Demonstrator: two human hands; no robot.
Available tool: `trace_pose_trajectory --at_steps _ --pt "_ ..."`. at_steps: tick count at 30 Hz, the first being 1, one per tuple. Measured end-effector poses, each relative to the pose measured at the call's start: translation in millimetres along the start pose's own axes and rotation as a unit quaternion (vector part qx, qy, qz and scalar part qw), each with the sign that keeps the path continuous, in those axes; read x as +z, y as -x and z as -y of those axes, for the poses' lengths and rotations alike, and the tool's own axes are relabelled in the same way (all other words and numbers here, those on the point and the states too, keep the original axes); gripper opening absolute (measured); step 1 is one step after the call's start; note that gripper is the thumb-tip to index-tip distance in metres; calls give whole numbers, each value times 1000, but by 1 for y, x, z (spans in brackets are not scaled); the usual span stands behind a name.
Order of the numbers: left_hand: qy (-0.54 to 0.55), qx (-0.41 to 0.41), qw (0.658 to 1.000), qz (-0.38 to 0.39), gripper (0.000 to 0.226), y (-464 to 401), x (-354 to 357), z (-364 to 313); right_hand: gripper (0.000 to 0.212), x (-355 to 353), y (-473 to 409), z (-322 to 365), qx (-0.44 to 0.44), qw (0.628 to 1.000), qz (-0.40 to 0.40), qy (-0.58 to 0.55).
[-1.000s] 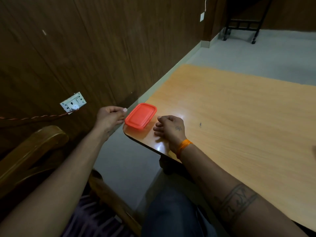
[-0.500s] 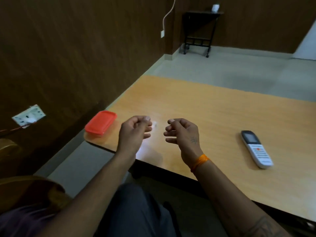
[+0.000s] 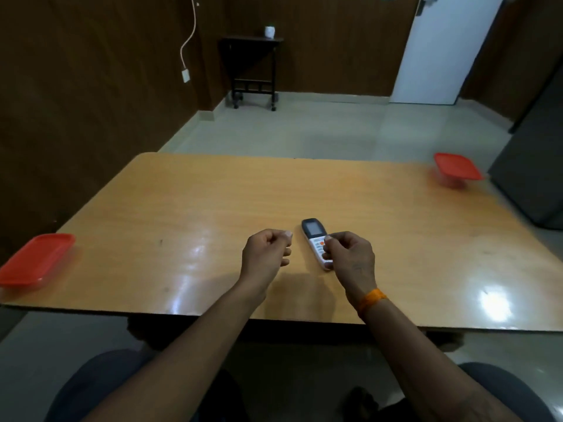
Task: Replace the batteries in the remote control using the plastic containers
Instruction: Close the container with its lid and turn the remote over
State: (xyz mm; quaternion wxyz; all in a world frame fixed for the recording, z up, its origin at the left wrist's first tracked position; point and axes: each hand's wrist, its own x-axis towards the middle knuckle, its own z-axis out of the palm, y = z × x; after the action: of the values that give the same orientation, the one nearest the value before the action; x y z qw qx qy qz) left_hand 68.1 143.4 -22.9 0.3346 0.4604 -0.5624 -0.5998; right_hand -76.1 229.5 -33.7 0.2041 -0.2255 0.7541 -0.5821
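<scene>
A white remote control (image 3: 313, 231) with a dark screen lies face up in the middle of the wooden table (image 3: 198, 202). My right hand (image 3: 350, 258) hovers over its near end with fingers curled, covering the lower buttons; contact is unclear. Just left of the remote is my left hand (image 3: 266, 254), a loose fist holding nothing visible. One plastic container with a red lid (image 3: 36, 260) sits at the table's near left corner. A second container with a red lid (image 3: 457, 167) sits at the far right corner. No batteries are visible.
A dark wood-panelled wall runs along the left side of the table. A small black wheeled stand (image 3: 253, 68) holding a white cup stands against the back wall. A white door (image 3: 441, 50) is at the back right, and a dark cabinet (image 3: 533, 166) stands close to the table's right edge.
Both hands left the red-lidded container at the left corner and moved right to the remote. The view swung right, bringing the remote and second container into sight.
</scene>
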Motion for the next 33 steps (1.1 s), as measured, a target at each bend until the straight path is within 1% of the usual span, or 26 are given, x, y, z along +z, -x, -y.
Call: trace_pose_trajectory --at_steps 2,3,5,7,9,11,14,17,20,24,27,33 --pt "-15 -24 1000 0 11 -5 20 8 11 -15 -16 -11 -10 996 -23 89" --pt "-24 -35 999 1 8 -7 29 12 16 -20 -23 -15 -13 991 -26 134" --pt "-41 -56 998 -2 9 -11 43 20 28 -24 -36 -22 -19 983 -2 184" --pt "-48 -79 996 -13 14 -18 56 25 33 -24 -47 -26 -19 978 41 203" --pt "-43 -92 995 -14 17 -24 61 29 29 -19 -50 -26 -18 976 77 201" --pt "-56 -85 995 -3 22 -31 65 32 24 -11 -55 -29 -19 979 90 183" --pt "-82 -55 995 -8 35 -41 62 33 22 6 -59 -30 -26 986 79 144" --pt "-86 -27 996 -16 36 -58 48 28 21 29 -65 -26 -22 994 60 90" --pt "-97 -8 995 -22 37 -81 28 21 23 58 -69 -17 -27 996 57 60" --pt "-138 5 990 -29 38 -117 3 12 27 101 -78 -7 -46 994 53 80" --pt "-159 -4 987 -21 39 -141 -11 6 27 125 -84 -4 -61 993 41 97" --pt "-173 -11 985 13 43 -170 -20 6 22 148 -94 -5 -64 991 16 117"
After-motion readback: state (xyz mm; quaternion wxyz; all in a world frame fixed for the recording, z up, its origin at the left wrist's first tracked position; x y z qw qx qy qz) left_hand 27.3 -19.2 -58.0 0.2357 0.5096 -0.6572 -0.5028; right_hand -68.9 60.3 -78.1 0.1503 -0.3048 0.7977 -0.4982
